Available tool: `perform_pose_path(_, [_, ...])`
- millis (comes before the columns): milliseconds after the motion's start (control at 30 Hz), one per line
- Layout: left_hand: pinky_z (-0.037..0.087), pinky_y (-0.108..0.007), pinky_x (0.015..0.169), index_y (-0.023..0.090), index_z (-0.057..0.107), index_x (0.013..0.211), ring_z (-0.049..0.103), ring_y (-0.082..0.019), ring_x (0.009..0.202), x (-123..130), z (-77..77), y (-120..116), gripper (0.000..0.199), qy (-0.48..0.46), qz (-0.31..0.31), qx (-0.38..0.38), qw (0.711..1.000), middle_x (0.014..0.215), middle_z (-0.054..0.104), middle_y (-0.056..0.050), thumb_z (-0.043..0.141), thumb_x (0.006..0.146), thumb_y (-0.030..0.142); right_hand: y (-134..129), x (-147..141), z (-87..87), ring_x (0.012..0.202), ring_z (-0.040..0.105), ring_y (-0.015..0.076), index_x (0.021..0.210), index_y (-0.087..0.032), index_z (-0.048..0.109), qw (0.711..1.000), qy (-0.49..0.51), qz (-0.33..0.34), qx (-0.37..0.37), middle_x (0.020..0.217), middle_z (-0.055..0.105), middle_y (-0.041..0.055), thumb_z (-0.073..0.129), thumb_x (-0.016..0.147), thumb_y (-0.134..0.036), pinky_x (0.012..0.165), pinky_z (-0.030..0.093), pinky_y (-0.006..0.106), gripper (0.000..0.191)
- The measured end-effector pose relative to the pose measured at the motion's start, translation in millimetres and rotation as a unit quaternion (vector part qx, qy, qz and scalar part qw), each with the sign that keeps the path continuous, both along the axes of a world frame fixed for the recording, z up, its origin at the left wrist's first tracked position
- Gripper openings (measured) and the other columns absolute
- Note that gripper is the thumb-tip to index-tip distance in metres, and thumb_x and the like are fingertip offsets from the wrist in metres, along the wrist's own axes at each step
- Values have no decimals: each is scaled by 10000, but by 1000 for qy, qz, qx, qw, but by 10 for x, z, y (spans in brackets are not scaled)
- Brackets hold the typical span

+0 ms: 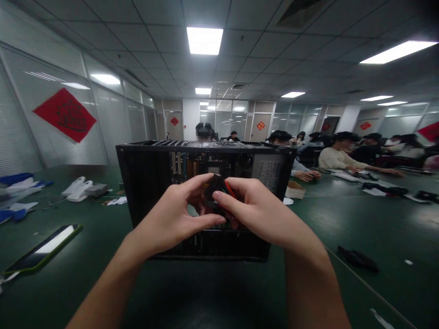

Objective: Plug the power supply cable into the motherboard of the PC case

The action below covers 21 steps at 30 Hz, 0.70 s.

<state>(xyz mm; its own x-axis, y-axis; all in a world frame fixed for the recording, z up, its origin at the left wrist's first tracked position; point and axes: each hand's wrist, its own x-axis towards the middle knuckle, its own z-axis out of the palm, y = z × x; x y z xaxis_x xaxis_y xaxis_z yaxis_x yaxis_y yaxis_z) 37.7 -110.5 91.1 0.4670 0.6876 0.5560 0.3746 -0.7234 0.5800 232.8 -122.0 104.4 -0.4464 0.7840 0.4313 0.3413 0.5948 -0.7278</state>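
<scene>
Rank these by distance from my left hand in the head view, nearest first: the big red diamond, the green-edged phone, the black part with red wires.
From the left hand:
1. Black part, right by its fingertips.
2. Phone, left, on the table.
3. Red diamond, far left, up on the wall.

Office-type room: glass partitions (pixel 113 109), ceiling light panels (pixel 205 41), long green worktable (pixel 387 228), seated people (pixel 343 153).
</scene>
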Motion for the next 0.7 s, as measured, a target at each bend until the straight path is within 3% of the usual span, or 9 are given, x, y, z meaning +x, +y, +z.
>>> perform_pose_path(133, [589, -291, 771, 172, 525, 1380, 683, -186, 885, -11, -54, 52, 630, 0, 1, 28, 1000, 1150, 694, -87, 737, 809, 335, -4, -26, 0, 577, 534, 108, 846, -154, 614, 1000, -6, -16, -2, 691, 599, 0, 471, 976, -437, 507, 398, 207, 343])
perform_pose_path(367, [556, -249, 686, 154, 591, 1332, 658, -157, 760, -111, -24, 85, 558, 39, 22, 87, 995, 928, 725, -48, 716, 824, 347, 15, -68, -19, 591, 573, 121, 776, -174, 567, 999, -15, -39, -12, 665, 606, 0, 389, 1004, -498, 521, 433, 210, 434])
perform_pose_path(533, [534, -226, 690, 171, 521, 1401, 630, -130, 729, -142, -1, 44, 647, 49, 19, 109, 993, 851, 699, -11, 732, 808, 321, -13, -117, -33, 602, 563, 118, 794, -170, 596, 998, -33, -47, 5, 677, 613, 0, 392, 1011, -467, 540, 427, 217, 420])
perform_pose_path(700, [490, -181, 625, 179, 547, 1364, 586, -98, 647, -147, 11, 30, 586, 60, 37, 138, 988, 759, 661, 27, 717, 815, 293, -41, -164, -48, 688, 604, 142, 1022, -163, 626, 999, -26, -32, -13, 826, 659, 28, 432, 995, -460, 612, 478, 241, 355])
